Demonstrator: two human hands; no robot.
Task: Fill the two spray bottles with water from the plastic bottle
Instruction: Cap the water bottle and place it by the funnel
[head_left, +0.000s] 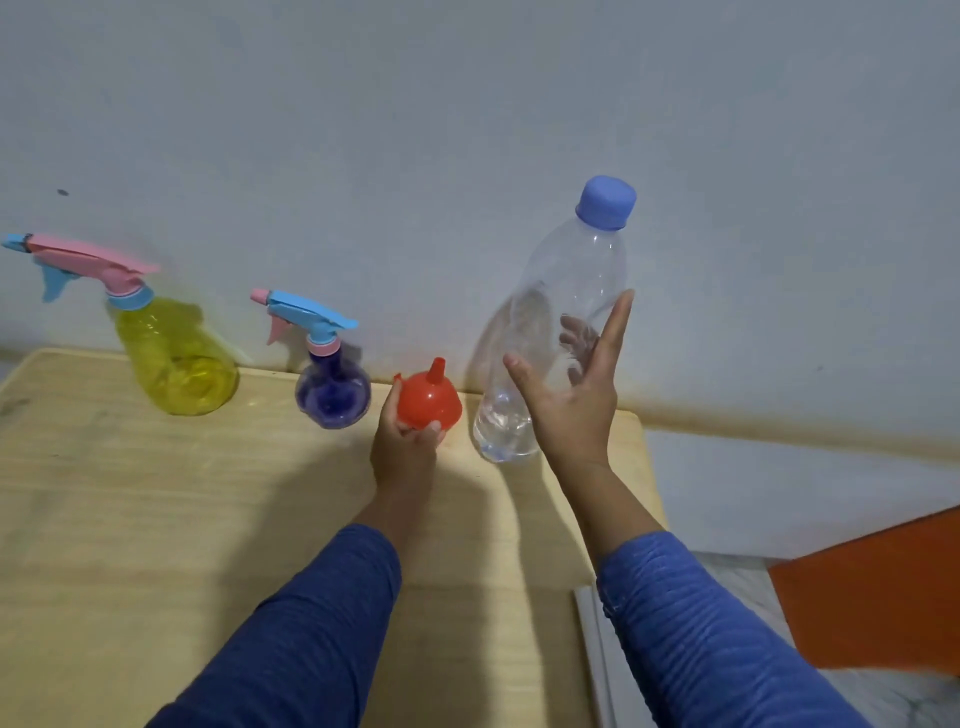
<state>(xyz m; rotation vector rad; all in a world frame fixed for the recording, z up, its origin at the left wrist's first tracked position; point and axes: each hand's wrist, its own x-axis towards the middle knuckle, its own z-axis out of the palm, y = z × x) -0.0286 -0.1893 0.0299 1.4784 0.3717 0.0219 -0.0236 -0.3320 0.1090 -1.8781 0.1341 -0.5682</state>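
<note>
Here the right hand (571, 395) is spread wide around the bottle (550, 332), fingers behind it, thumb in front; whether it presses, I cannot tell. The left hand (408, 441) is closed on the red funnel (428, 402), spout up. The bottle stands capped near the wooden surface's (156, 493) right edge. Against the wall, the yellow sprayer (171, 353) and purple sprayer (332, 392) stand apart, bare wood in front.

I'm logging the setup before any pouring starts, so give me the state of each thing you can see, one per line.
Plastic bottle: upright, blue cap on, some water at the bottom.
Yellow sprayer: upright, trigger head on.
Purple sprayer: upright, trigger head on.
Funnel: spout up, held in the left hand.
Right hand: open, around the plastic bottle, grip not closed.
</note>
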